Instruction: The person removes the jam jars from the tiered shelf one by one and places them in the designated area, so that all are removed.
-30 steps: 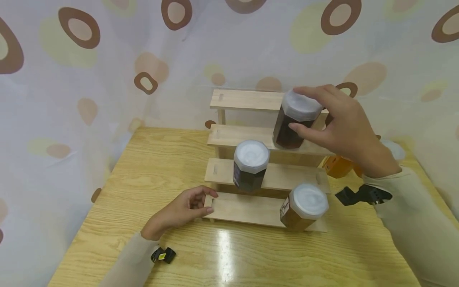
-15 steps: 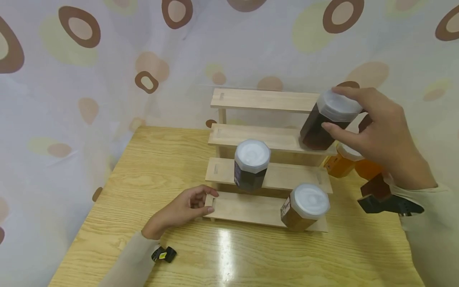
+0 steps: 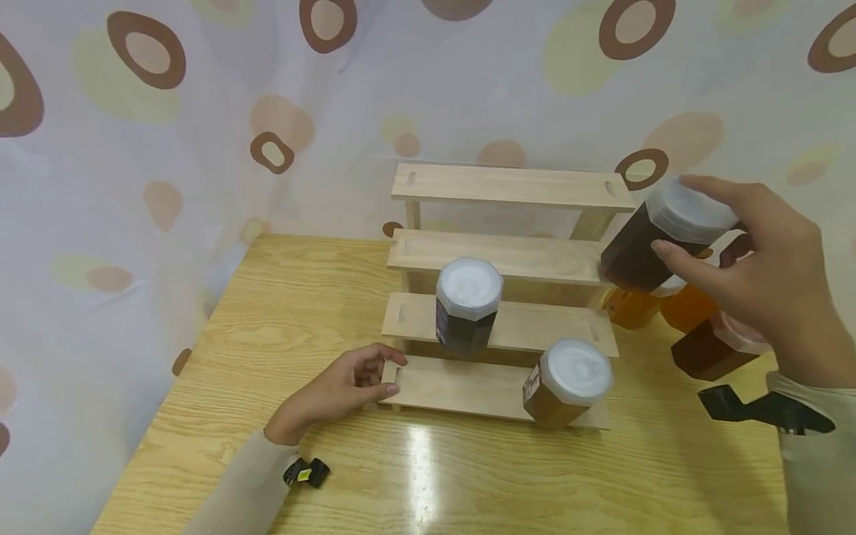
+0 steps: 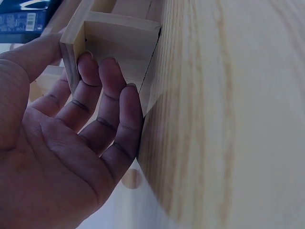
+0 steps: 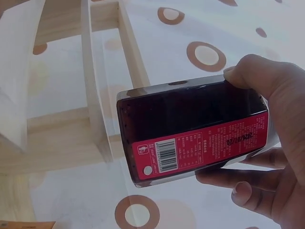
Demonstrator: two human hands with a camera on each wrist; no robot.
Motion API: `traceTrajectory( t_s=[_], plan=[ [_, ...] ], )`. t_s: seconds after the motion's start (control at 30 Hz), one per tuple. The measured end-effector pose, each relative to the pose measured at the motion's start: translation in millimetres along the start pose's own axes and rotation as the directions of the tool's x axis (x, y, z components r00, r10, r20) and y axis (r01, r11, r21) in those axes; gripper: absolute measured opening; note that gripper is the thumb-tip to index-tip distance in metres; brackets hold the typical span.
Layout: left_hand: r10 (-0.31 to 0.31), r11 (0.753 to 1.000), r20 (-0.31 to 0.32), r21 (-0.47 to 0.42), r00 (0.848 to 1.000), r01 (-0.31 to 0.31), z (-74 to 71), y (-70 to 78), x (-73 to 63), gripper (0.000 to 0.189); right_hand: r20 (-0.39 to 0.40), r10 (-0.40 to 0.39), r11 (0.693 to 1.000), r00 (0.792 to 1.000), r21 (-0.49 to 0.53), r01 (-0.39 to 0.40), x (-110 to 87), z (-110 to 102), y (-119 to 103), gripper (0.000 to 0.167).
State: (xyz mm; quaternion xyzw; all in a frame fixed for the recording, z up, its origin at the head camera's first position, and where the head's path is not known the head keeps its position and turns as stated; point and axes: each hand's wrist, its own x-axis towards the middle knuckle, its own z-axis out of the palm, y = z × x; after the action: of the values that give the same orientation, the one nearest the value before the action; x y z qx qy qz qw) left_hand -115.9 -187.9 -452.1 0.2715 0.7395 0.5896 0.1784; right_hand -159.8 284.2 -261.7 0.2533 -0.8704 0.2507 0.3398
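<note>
My right hand [image 3: 769, 271] grips a dark jar [image 3: 645, 245] around its whitish lid, with the thumb on the near side. The jar is tilted in the air just past the right end of a four-tier wooden rack [image 3: 468, 256]. A red label with a barcode shows on this jar in the right wrist view. My left hand [image 3: 344, 390] holds the left end of the rack's lowest shelf [image 4: 71, 52] between thumb and fingers. Another dark jar [image 3: 466, 327] stands on the second shelf from the bottom, and an amber jar [image 3: 555, 401] on the lowest shelf at right.
Right of the rack, on the wooden table [image 3: 281, 297], are an orange jar [image 3: 628, 308], a second orange jar [image 3: 689, 306] and a reddish-brown jar [image 3: 712, 349], partly hidden by my right hand and its jar. A patterned curtain [image 3: 348, 111] hangs behind.
My right hand has carried the dark jar rightward from over the third shelf to beyond the rack's right end, tilting it more. My left hand has stayed in place.
</note>
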Motion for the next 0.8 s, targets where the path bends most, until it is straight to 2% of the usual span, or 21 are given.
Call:
traceTrajectory(
  t_s=[0.13, 0.23, 0.33, 0.53, 0.8],
  plan=[
    [-0.004, 1.000, 0.004, -0.003, 1.000, 0.004, 0.4, 0.1, -0.4, 0.034, -0.026, -0.016, 1.000, 1.000, -0.014, 0.016, -10.2, -3, 5, 0.090],
    [-0.011, 1.000, -0.001, 0.005, 1.000, 0.011, 0.6, 1.5, -0.6, 0.034, -0.040, -0.018, 1.000, 0.999, -0.021, 0.017, -16.8, -5, 8, 0.094],
    [-0.013, 1.000, -0.006, 0.011, 1.000, 0.013, 0.5, 2.1, -0.9, 0.034, -0.044, 0.012, 1.000, 0.999, -0.020, -0.012, -22.4, -7, 9, 0.093],
    [-0.014, 1.000, -0.005, 0.006, 1.000, 0.014, 1.1, 2.8, -1.0, 0.034, -0.030, 0.095, 0.994, 0.995, -0.042, -0.097, -34.4, -13, 14, 0.079],
    [-0.013, 1.000, -0.002, 0.004, 1.000, 0.013, 1.7, 2.9, -1.3, 0.034, -0.016, 0.072, 0.997, 0.997, -0.035, -0.072, -53.9, -6, 27, 0.086]
  ],
)
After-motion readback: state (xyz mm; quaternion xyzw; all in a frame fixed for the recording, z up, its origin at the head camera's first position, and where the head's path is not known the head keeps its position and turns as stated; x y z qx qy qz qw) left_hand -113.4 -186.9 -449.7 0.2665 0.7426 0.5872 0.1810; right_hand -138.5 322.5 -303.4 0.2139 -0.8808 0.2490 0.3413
